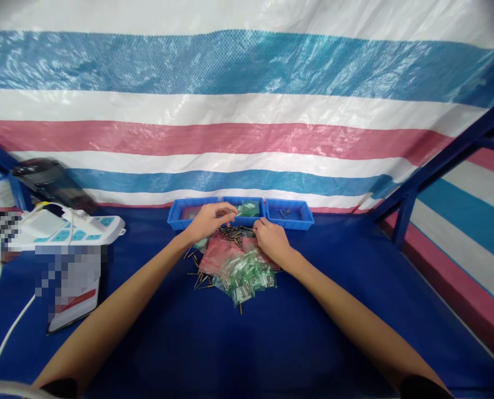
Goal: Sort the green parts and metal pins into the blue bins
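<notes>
My left hand (210,219) hovers at the front of the middle blue bin (243,221), fingers bent to the right with a gap at the thumb and nothing visible in them. My right hand (271,240) is closed at the pile's back right edge; what its fingertips hold, if anything, is too small to make out. Between and below both hands lies a heap of green-tinted clear packets (247,272) with small silvery pieces inside. Pink packets (218,255) and loose thin metal pins (203,280) are mixed in. A green packet (249,209) lies in the middle bin.
The left blue bin (172,217) has something pinkish inside; the right blue bin (290,224) holds a few thin pins. At left are a white power strip (80,231), cables, a dark bottle-like object (55,183) and a partly blurred tablet-like object (78,307). A blue frame (429,166) stands right.
</notes>
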A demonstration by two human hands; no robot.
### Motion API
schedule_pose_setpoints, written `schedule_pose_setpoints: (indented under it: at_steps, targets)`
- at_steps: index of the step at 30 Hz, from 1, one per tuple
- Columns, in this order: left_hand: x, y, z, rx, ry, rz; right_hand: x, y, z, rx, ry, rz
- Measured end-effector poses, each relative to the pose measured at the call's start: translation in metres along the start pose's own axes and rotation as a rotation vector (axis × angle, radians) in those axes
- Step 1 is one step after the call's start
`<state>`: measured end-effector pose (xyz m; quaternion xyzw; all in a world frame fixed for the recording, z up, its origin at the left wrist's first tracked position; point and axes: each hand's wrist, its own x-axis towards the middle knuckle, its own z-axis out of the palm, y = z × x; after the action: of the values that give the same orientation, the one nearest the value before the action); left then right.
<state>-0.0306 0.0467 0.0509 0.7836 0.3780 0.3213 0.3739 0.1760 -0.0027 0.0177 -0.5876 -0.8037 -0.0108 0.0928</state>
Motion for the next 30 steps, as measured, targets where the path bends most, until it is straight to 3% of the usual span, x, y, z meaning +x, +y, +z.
schedule_pose_setpoints:
  at_steps: [6, 10, 15, 24, 30]
  targets:
    - [-0.002, 0.001, 0.003, 0.073, -0.055, -0.009, -0.002, -0.003, -0.021, 0.279, 0.137, -0.020]
    - [-0.004, 0.005, 0.006, 0.048, 0.006, 0.031, -0.001, -0.003, -0.020, 0.388, 0.154, -0.052]
    - [-0.005, 0.008, 0.008, 0.052, 0.041, 0.021, -0.001, -0.004, -0.017, 0.460, 0.179, -0.056]
    - [-0.005, 0.012, 0.012, 0.047, 0.131, 0.123, -0.001, -0.007, -0.016, 0.546, 0.209, -0.133]
    - [-0.006, 0.012, 0.015, -0.161, 0.155, 0.074, 0.000, -0.006, -0.018, 0.553, 0.213, -0.096]
